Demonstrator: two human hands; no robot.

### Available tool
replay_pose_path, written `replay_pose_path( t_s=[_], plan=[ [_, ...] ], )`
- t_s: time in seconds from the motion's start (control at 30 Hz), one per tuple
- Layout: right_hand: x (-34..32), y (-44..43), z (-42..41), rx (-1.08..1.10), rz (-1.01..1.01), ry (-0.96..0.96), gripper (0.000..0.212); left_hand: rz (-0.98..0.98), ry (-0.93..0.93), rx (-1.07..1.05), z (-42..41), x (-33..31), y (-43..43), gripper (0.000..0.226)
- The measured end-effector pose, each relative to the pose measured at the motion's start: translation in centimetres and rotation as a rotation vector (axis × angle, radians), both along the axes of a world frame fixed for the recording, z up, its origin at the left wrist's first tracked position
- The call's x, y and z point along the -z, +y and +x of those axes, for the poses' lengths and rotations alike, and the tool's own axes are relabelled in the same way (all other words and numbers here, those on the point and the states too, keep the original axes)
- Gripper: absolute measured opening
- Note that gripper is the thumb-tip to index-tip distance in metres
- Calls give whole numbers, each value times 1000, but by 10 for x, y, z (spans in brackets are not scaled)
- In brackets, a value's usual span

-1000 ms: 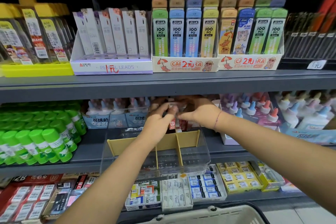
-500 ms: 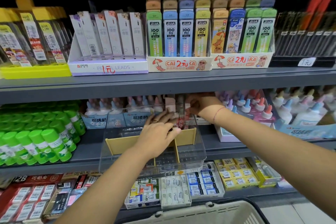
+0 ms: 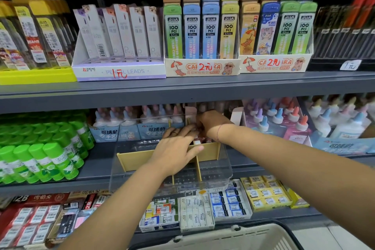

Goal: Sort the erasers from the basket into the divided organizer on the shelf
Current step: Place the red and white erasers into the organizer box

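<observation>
progress: partway, judged | few erasers (image 3: 198, 141) in rear cell of organizer (image 3: 132, 159), front cells look bare | left hand (image 3: 176, 152) over organizer, fingers straight, holding nothing seen | right hand (image 3: 211, 124) at its back, fingers curled, grip hidden | basket (image 3: 233, 235) below organizer, contents unseen

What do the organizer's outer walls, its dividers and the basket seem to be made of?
Organizer walls: clear glossy plastic, probably; you see straight through them. Dividers: matte tan board, thin wood or card, hard to tell. Basket: pale matte plastic, judging by its moulded slots.
</observation>
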State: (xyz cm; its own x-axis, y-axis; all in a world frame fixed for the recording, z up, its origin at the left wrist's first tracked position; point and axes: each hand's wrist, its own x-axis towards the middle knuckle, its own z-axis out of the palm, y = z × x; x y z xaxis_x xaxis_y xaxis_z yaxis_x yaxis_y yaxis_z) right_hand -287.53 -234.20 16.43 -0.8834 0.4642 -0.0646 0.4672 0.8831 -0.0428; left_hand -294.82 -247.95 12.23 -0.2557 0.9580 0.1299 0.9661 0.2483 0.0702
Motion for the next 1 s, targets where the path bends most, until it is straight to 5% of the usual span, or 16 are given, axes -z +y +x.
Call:
replay_pose_path(
  t_s=[0.23, 0.37, 0.43, 0.6, 0.87, 1.0],
  plan=[
    [-18, 10, 2, 22, -160, -165, 23, -46, 22, -4, -1, 0, 1, 58],
    [-30, 11, 7, 87, -710, -270, 39, -77, 69, 6, 0, -1, 0, 67],
    [-36, 6, 6, 98, -823, -312, 54, -87, 86, 20, -2, -1, 0, 69],
    [-37, -3, -4, 108, -849, -503, 97, -123, 62, 66, -5, -6, -2, 78],
    [-25, -25, -12, 150, -696, -588, 84, -209, -33, 22, -15, 2, 2, 107],
    [-21, -24, -9, 125, -775, -583, 83, -195, -4, 3, -15, 5, 3, 96]
  ],
)
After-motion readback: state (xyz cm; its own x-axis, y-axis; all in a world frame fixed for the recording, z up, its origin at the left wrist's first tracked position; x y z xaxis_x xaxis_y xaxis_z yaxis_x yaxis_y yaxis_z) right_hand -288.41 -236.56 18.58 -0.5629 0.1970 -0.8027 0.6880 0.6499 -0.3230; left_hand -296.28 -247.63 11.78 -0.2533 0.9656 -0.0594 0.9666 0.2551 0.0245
